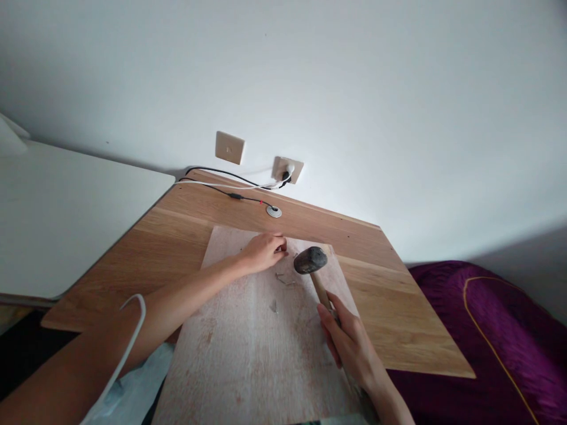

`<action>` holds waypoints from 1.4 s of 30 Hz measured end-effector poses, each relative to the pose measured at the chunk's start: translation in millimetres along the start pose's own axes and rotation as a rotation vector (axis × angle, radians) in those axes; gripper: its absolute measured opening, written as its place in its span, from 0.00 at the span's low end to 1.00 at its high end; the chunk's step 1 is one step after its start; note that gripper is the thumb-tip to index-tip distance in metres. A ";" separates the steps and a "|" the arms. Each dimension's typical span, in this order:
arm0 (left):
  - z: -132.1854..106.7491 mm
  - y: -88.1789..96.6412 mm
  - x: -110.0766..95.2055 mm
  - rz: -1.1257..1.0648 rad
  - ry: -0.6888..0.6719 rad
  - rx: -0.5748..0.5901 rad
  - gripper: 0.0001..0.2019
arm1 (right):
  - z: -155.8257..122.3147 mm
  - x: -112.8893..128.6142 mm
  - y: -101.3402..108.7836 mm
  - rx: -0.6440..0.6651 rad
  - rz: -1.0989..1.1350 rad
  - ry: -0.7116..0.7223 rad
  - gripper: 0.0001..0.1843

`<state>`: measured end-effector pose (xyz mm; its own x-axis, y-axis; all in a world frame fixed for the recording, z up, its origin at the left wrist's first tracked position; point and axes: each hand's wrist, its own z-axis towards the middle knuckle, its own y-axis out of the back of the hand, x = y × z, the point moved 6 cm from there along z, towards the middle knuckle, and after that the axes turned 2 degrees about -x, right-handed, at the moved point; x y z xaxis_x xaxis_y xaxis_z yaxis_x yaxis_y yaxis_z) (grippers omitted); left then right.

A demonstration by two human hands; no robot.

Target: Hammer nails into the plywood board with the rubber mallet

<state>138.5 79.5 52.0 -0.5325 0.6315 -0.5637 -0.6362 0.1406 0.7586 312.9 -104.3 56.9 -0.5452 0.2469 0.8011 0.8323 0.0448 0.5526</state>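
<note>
My right hand (348, 339) is wrapped around the wooden handle of a mallet (310, 260) with a dark head, which is raised over the far right part of a pale wooden board (248, 348). My left hand (264, 252) is at the board's far part, just left of the mallet head. Its fingers are curled and pinched together, and whatever is between them is too small to make out. Several loose nails (286, 280) lie on the board between the two hands. A few more nails (274, 307) sit closer to me.
The board rests on a wooden desk (398, 319) against a white wall. Cables (221, 184) run along the desk's back to a wall socket (287, 170), past a round grommet (274, 211). At left stands a white surface (80, 218); purple fabric (487, 330) is at right.
</note>
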 end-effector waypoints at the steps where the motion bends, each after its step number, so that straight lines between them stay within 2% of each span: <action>1: 0.1 -0.2 0.2 -0.004 -0.004 -0.001 0.04 | 0.5 1.2 -0.2 0.000 0.002 0.002 0.32; 6: -1.8 -1.8 1.6 -0.050 -0.015 0.013 0.01 | 7.7 12.2 3.0 -0.052 0.014 0.037 0.31; 10: -4.5 0.1 0.8 -0.047 -0.047 -0.013 0.20 | 14.3 31.0 1.8 -0.062 0.001 0.089 0.30; 14: -4.7 0.9 -0.7 -0.057 -0.066 -0.035 0.24 | 20.8 38.6 -7.2 -0.016 -0.092 0.093 0.29; 18: -3.8 -1.0 0.9 -0.049 -0.033 -0.021 0.22 | 21.1 30.3 -7.7 -0.039 -0.088 0.073 0.29; 23: -1.8 -1.7 3.4 -0.056 0.001 -0.015 0.07 | 9.7 9.8 2.4 -0.077 -0.035 0.021 0.32; 25: -0.5 -2.0 3.6 -0.066 0.005 -0.017 0.05 | 3.5 2.9 4.8 -0.079 -0.054 0.001 0.33; 30: 1.1 -2.2 3.1 -0.057 -0.015 -0.027 0.04 | -6.7 -2.3 3.1 -0.042 -0.071 -0.042 0.36; 38: 0.5 -6.2 4.1 -0.094 -0.025 0.026 0.05 | 0.2 5.0 4.7 -0.075 -0.080 -0.026 0.35; 42: -1.2 -4.7 4.2 -0.072 -0.020 0.038 0.24 | 8.9 24.7 4.6 -0.100 -0.026 0.064 0.32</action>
<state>138.5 80.6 45.6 -0.4745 0.6339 -0.6107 -0.6504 0.2150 0.7285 304.1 -89.4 77.2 -0.5746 0.1841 0.7974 0.8053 -0.0467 0.5911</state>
